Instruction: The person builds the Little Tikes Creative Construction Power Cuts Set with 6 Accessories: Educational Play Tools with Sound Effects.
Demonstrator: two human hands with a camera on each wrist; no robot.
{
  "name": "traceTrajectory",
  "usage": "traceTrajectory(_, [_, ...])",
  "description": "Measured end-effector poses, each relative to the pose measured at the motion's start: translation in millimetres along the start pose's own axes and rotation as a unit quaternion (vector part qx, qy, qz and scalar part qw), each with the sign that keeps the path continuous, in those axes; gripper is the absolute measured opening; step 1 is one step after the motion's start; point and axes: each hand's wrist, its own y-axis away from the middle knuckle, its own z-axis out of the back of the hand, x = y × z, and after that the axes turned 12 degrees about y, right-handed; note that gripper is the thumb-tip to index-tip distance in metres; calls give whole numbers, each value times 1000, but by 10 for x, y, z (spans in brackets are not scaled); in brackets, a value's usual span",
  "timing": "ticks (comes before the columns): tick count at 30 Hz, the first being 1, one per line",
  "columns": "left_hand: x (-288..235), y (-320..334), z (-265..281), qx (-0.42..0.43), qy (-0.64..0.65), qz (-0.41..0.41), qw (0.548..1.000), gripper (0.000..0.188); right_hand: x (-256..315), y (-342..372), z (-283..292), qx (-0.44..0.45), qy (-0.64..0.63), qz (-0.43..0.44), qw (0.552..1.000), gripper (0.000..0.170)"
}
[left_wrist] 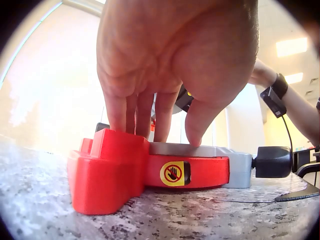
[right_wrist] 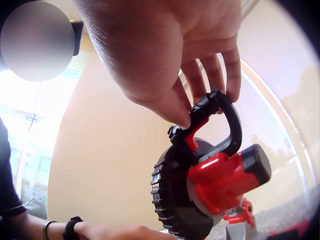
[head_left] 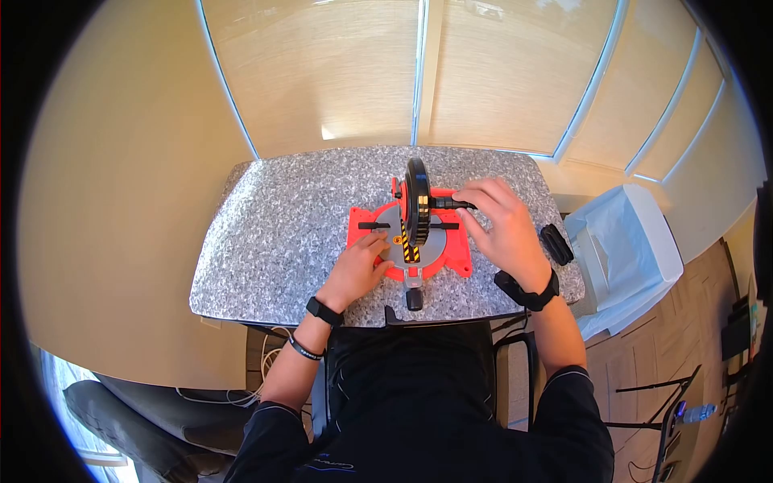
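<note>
A red and black toy miter saw (head_left: 459,256) stands on the speckled table, its round black blade guard (head_left: 416,185) raised over a grey turntable (head_left: 435,241). My right hand (head_left: 506,233) pinches the black handle (right_wrist: 201,106), thumb on one side and fingertips on the other. Resting on the left part of the turntable is my left hand (head_left: 354,274), fingers extended downward with the thumb near the front edge. A black knob (left_wrist: 272,161) sticks out at the saw's front. Yellow and black stripes (head_left: 411,253) run along the slot below the guard.
A black object (head_left: 555,244) lies near the right edge of the grey speckled table (head_left: 266,233). Beyond that edge stands a bin with a pale liner (head_left: 656,233). Blinds (head_left: 515,72) hang behind the table, and another person's legs (head_left: 153,419) show at lower left.
</note>
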Motion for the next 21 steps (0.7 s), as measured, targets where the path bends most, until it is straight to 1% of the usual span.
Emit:
traceTrajectory(5, [29,-19,-8,0,3,-5,1000,29,38,55,20,6,3,8,1000,21])
traceTrajectory(7, [41,-41,-7,-7,24,-7,1000,26,71,90,53,41,-7,-4,999,22])
traceTrajectory(10, [15,-48,9,-9,50,1,999,24,81,174,44,51,-4,5,999,25])
traceTrajectory(13, [-15,-48,25,-8,47,6,999,24,122,251,27,61,-27,-4,998,27])
traceTrajectory(21, [-38,-77,28,-1,41,11,999,22,152,503,-82,95,-36,-7,995,26])
